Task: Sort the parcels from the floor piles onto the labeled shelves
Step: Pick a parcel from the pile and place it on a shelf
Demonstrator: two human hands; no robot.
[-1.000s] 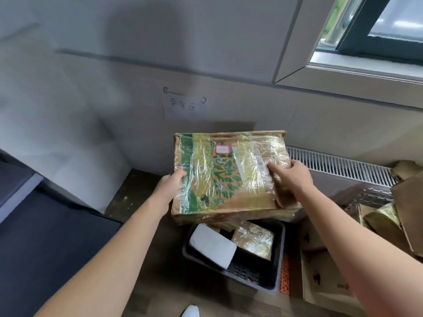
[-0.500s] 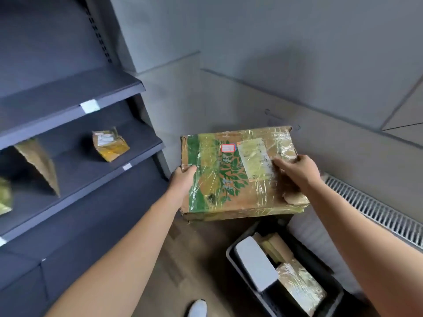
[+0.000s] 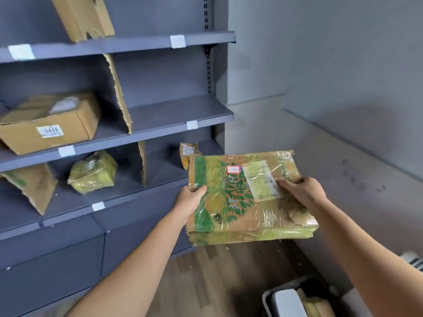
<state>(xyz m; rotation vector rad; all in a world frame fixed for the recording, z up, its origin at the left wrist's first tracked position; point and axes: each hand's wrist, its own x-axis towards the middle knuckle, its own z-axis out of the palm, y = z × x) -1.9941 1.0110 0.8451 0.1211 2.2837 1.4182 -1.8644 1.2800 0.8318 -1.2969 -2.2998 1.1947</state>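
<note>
I hold a flat brown parcel (image 3: pixel 231 202) wrapped in clear tape, printed with green leaves and bearing a white shipping label and a small red-edged sticker. My left hand (image 3: pixel 191 199) grips its left edge. My right hand (image 3: pixel 302 191) grips its right side, thumb on the label. The parcel hangs level in front of the right end of the dark grey shelving (image 3: pixel 160 115), whose shelf edges carry white label tags (image 3: pixel 191 125).
On the shelves sit a cardboard box marked 0448 (image 3: pixel 48 124), a yellow-taped parcel (image 3: pixel 92 172), a small parcel (image 3: pixel 187 153) and torn cardboard dividers (image 3: pixel 119 94). A black crate (image 3: pixel 295 298) with a white packet stands on the wooden floor at lower right. Grey wall to the right.
My view has swung left from the wall and crate toward the shelving. The parcel stays in both hands and has travelled with me, now level with the lower shelves.
</note>
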